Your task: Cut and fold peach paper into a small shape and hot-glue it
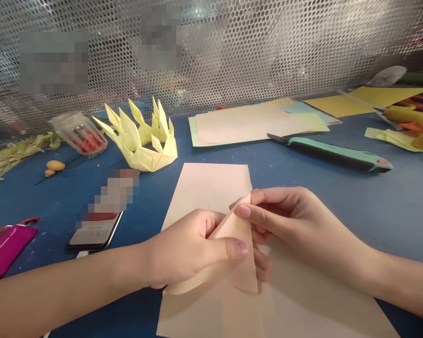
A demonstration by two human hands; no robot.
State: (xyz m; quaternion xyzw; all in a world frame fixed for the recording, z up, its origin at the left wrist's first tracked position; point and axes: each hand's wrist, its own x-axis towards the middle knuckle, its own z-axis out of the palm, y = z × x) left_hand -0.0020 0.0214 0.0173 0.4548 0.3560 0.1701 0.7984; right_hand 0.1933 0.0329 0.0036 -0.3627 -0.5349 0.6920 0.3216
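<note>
Between my hands is a small folded sheet of pale peach paper (245, 265). My left hand (204, 246) grips it, thumb lying across the front and fingers behind. At its upper corner, my right hand (278, 216) pinches the edge between thumb and forefinger. Beneath the hands lie more pale sheets: one paper strip (211, 185) reaches away toward the back, and a larger sheet (324, 295) spreads under my right forearm. The left fingertips show partly past the folded paper's right edge.
A yellow folded-paper crown (151, 157), a clear cup (82, 136) and a phone (95, 234) sit to the left, with a magenta pouch (10, 249) farther out. Behind are stacked papers (239, 124) and a teal utility knife (338, 152), blade exposed. Perforated metal (232, 56) closes the back.
</note>
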